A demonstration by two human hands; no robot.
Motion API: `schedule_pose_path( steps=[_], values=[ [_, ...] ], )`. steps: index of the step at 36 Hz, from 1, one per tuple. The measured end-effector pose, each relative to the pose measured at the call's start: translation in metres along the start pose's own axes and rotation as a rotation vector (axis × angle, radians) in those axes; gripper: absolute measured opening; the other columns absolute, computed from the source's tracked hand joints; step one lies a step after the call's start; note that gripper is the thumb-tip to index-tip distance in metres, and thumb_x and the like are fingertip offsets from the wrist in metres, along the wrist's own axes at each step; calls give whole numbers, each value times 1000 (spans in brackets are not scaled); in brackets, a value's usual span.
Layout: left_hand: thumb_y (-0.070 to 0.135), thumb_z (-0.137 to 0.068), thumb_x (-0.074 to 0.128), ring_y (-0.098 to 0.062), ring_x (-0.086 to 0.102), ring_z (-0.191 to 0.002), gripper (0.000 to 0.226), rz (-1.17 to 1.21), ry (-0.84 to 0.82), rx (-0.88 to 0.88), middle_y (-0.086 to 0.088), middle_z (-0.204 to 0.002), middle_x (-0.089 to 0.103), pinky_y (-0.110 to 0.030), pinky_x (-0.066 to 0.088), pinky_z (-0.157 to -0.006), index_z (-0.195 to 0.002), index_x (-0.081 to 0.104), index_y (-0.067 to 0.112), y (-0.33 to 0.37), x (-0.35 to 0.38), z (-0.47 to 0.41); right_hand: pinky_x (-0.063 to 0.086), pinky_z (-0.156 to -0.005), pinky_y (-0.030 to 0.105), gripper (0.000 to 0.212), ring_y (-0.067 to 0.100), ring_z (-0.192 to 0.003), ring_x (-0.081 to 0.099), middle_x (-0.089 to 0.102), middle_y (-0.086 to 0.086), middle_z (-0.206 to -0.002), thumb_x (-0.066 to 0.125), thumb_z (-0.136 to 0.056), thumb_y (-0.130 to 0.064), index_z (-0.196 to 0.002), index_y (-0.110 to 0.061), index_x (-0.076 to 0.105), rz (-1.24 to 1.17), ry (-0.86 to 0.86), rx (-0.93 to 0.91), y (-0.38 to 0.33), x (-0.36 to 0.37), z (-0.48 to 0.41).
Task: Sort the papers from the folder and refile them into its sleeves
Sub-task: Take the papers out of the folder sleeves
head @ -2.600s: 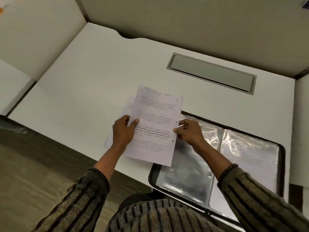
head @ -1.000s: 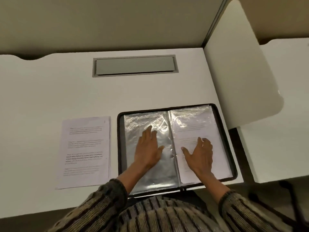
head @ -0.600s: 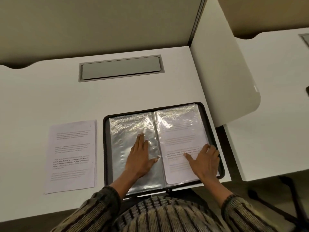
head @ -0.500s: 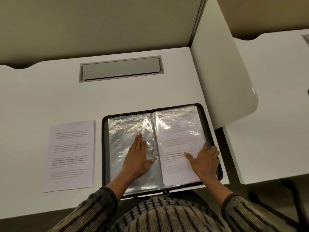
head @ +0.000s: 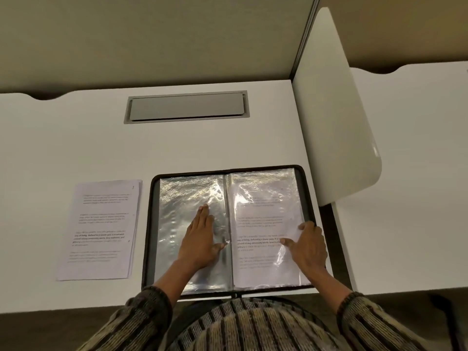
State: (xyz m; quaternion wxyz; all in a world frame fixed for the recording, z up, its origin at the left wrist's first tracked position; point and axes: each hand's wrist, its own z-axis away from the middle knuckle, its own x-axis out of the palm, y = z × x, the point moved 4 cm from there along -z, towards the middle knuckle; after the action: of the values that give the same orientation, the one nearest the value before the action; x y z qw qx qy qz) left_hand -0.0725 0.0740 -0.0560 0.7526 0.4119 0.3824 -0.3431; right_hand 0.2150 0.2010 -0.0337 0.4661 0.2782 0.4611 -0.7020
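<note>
Head view, looking down.

Item: folder [head: 148, 224], black-edged; lying open and flat on the white desk [head: 76, 138], at about 6 o'clock in the picture, near edge close to the desk's front edge.
Left sleeve [head: 174, 211]: clear plastic, glossy and wrinkled, no sheet seen inside.
Right sleeve [head: 266, 198]: clear plastic over a printed sheet [head: 260, 224] with blocks of text; plastic crinkled near the thumb.
Stack of papers [head: 101, 229]: printed, squared up, flat on the desk at 9 o'clock of the folder, just beside it, not touching.

Left hand [head: 200, 239]: palm down, flat on the left sleeve; fingers straight and held together, pointing to 12 o'clock; thumb spread to 3 o'clock, tip at the spine; holding nothing, only pressing; forearm entering from 7 o'clock.
Right hand [head: 307, 247]: palm down at the 3 o'clock edge of the right sleeve; fingers slightly bent, tips at the folder's outer rim; thumb stretched to 9 o'clock onto the printed sheet; pinching the plastic or merely resting, cannot tell; forearm entering from 5 o'clock.
Striped knitted cuffs [head: 364, 315] on both wrists.

Surroundings: grey cable hatch [head: 186, 107] set in the desk at 12 o'clock of the folder, well apart; beige back panel [head: 152, 34] behind; white divider [head: 334, 110] standing at 2 o'clock; neighbouring desk [head: 417, 173] beyond it at 3 o'clock.
</note>
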Motion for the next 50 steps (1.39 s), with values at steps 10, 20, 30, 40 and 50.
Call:
schedule_pose_path(
  steps=[10,20,30,40,50],
  values=[
    [60,-89,74,-19,-12,-163,104,-9,2,-11,-1,-177,-12,-44,14,-132,-164,20,13,0,2,1,52,-87,45,82,33,-121,53,54,12,-128,96,-69,-44,-128,-18,45,14,-23,16,-1,6,-8],
    [59,-88,75,-21,-10,-164,98,10,2,11,-2,-178,-7,-49,20,-132,-160,26,15,-2,2,1,57,-84,43,78,34,-108,65,54,14,-125,96,-73,-24,-129,-13,42,-62,-16,30,-10,3,-4],
    [62,-87,76,-20,-5,-164,95,59,2,21,0,-178,-4,-51,24,-130,-157,32,16,-8,2,-1,53,-82,36,58,29,-99,65,61,19,-125,82,-88,-7,-138,0,55,-194,102,-6,-11,-13,9],
    [74,-93,60,-17,68,-100,61,441,84,-170,3,-111,72,-40,56,-90,-114,70,17,13,-60,-5,64,-82,36,41,27,-90,77,78,9,-89,81,-85,1,-121,-17,71,-728,-512,-99,-87,-21,51],
    [72,-83,74,-19,77,-76,59,681,129,-292,0,-76,78,-46,63,-82,-78,71,13,14,-121,5,60,-95,41,42,22,-92,76,79,4,-90,84,-85,-6,-121,-24,73,-643,-658,-440,-172,29,96]
  ],
)
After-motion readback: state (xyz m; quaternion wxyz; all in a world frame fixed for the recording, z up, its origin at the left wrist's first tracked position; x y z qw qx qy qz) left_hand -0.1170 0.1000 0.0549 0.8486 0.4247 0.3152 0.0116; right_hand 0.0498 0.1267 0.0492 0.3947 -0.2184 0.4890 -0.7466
